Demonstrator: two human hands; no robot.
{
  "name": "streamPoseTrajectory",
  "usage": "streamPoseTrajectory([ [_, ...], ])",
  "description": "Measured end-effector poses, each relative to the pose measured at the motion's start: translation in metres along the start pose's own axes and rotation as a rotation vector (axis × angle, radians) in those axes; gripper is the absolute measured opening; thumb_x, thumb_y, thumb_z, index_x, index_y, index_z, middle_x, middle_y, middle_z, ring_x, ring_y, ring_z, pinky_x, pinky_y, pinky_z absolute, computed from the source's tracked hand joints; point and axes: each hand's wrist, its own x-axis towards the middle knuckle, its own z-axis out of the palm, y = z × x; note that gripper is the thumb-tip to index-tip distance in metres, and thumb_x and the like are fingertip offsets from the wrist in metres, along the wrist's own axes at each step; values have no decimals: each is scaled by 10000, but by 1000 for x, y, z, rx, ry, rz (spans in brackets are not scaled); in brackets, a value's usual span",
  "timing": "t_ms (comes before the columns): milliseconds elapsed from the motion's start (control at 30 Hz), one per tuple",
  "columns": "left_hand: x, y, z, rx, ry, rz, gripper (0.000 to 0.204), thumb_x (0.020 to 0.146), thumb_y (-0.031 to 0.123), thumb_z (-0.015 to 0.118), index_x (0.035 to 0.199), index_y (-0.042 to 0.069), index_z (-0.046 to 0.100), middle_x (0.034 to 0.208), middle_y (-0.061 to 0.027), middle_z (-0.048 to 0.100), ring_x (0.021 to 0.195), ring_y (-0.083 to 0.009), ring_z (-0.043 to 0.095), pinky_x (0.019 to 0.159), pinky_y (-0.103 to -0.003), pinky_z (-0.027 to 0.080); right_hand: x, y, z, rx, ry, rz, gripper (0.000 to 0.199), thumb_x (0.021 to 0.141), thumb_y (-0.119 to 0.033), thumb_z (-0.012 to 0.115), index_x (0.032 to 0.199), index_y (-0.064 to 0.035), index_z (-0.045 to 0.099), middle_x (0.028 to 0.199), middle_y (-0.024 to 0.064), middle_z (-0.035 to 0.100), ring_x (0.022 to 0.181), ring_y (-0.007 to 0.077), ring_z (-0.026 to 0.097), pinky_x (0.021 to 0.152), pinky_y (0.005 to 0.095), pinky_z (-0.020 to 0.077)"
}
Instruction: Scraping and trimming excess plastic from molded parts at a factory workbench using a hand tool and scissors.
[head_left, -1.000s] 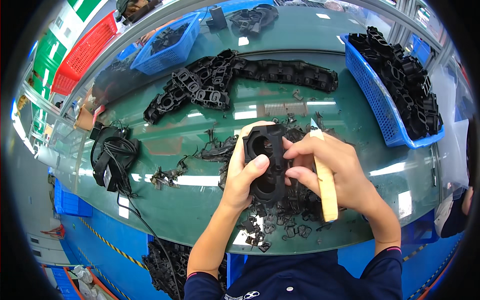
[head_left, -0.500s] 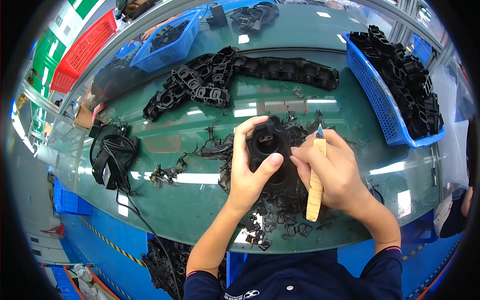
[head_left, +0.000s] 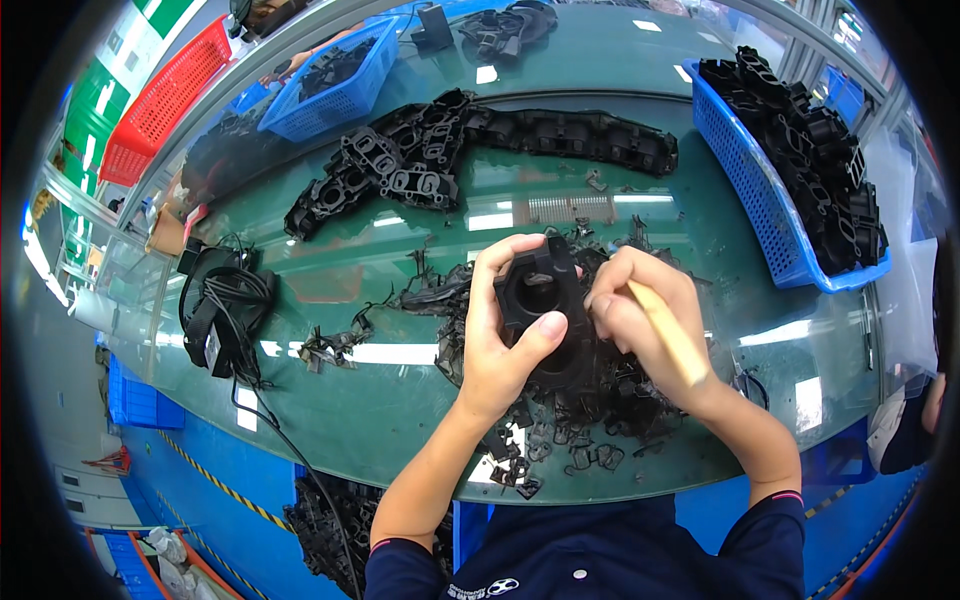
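Black moulded part (head_left: 545, 300) sits just right of the frame's centre, held up over the green table (head_left: 400, 420); its round opening faces the camera, while its lower half is hidden behind the thumb and fingers. The left hand (head_left: 505, 340) wraps it from the left, thumb pressed across the front and fingers curled over the top edge, so the grip is closed on the part. The right hand (head_left: 650, 325) meets it from the right, fingers closed around a pale wooden-handled tool (head_left: 668, 335); the tool's tip is covered by the fingers, so whether it touches the part cannot be told. Below and around the hands lies a heap of black scraps (head_left: 570, 440), its pieces too small and tangled to tell apart. Above, across the upper middle of the frame, a long row of black parts (head_left: 470, 160) runs over the table. At the right edge a blue basket (head_left: 760, 200) holds more black parts, its far end cut off by the picture's dark rim. In the upper left stand a second blue basket (head_left: 330, 90) and a red basket (head_left: 160, 100), bent by the lens. At the left, a bundle of black cable (head_left: 225, 310) rests on the table, one lead trailing off the near edge.
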Motion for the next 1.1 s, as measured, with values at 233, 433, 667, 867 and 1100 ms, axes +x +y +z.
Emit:
streamPoseTrajectory([
  [233,1,5,-3,-513,13,-236,518,846,317,567,1203,9,351,1075,-199,539,742,-249,633,602,-364,575,1,-7,-2,32,-64,-164,49,811,-45,541,775,-13,550,695,39,570,623,79,538,557,221,434],
  [433,1,1,-9,-641,-47,-290,520,866,387,524,1166,-8,369,1072,-205,541,709,-253,631,548,-360,569,3,-15,-7,-397,-157,-679,137,666,33,614,772,-44,576,682,31,606,598,184,563,635,299,442],
  [667,0,2,-10,-806,-229,-488,545,905,458,424,1156,-25,460,925,-180,602,663,-235,628,573,-323,561,3,-2,-1,-301,-50,-497,189,713,17,661,885,-47,617,629,23,573,578,151,528,621,271,382],
  [867,-2,4,-4,-678,-139,-575,508,922,453,427,1155,1,441,910,-158,595,677,-227,642,564,-316,568,7,-9,-3,-555,-52,-624,245,704,-43,711,936,-67,636,598,-6,520,562,160,496,650,287,382],
  [1100,1,8,-4,-550,-120,-500,426,930,354,457,1194,38,348,1026,-166,546,733,-218,640,571,-321,578,9,-5,-6,-583,-88,-688,166,739,-75,705,892,-83,642,575,-27,563,599,148,563,705,286,395],
])
